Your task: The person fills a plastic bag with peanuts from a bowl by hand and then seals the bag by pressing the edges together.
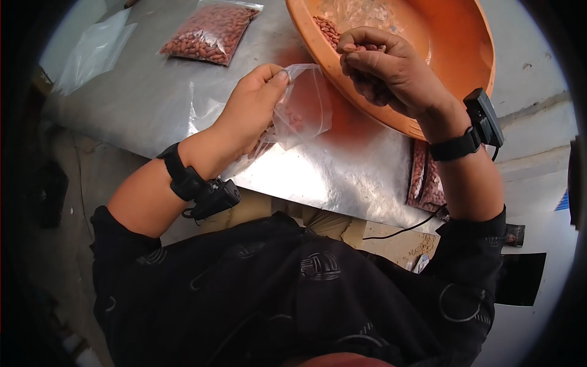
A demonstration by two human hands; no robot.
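Observation:
Pinched between the thumb and fingers of my left hand is the rim of a clear plastic bag, with some reddish peanuts low inside it. Above the near side of an orange basin, my right hand is curled around a small handful of peanuts. More peanuts lie in the basin, partly hidden behind that hand. The two hands are apart, the bag between them.
A filled bag of peanuts lies on the metal table. Empty clear bags are at the far left. More filled bags lie by the table's near edge, under my right forearm, beside a black cable.

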